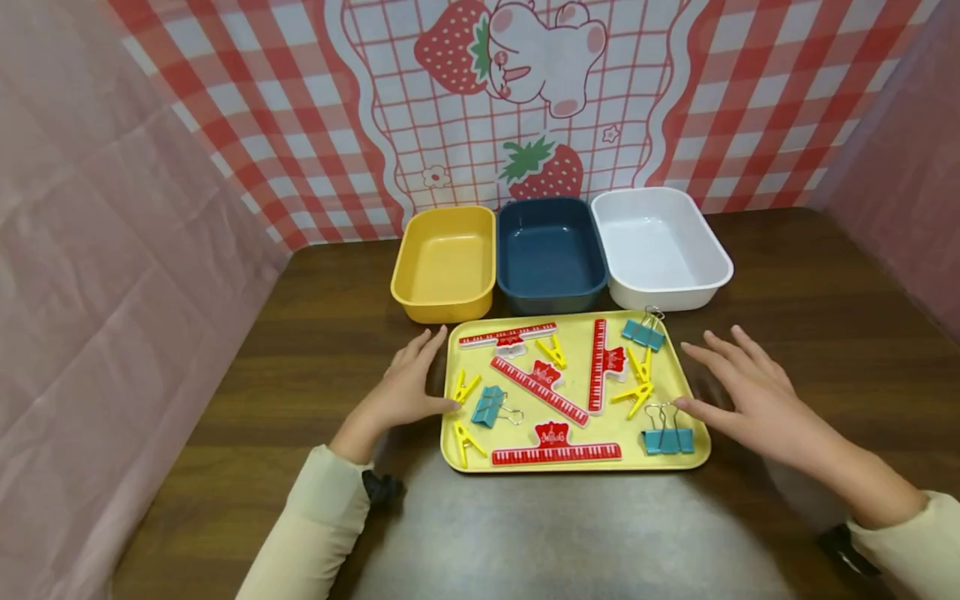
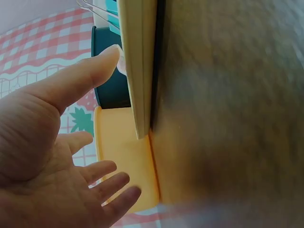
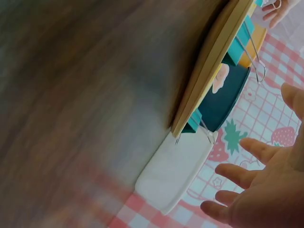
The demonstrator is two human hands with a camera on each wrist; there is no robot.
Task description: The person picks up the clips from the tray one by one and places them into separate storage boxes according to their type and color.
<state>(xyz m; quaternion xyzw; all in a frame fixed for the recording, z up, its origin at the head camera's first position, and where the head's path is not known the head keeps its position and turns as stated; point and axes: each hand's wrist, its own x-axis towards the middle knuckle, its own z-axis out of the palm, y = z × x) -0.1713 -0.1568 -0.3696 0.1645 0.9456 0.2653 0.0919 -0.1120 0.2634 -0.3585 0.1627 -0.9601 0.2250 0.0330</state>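
A pale yellow tray [image 1: 577, 377] lies on the table, holding red piano-key clips [image 1: 557, 453], yellow clothespins [image 1: 552, 352] and teal binder clips [image 1: 667, 441] in mixed positions. At the tray's left edge is my left hand [image 1: 405, 385], fingers spread and thumb tip by a yellow clothespin [image 1: 465, 387]; whether the thumb touches the rim I cannot tell. Beyond the right edge my right hand [image 1: 753, 398] is spread too, its thumb near the wire handles of the lower right binder clip. Both palms, the left [image 2: 42, 156] and right [image 3: 270, 190] in the wrist views, hold nothing.
Behind the tray stand three bins side by side: yellow [image 1: 444, 304], dark blue [image 1: 551, 300] and white [image 1: 667, 296]. A strawberry-patterned checked cloth [image 1: 300, 108] hangs at the back. Pink cloth [image 1: 112, 292] borders the brown table [image 1: 292, 400].
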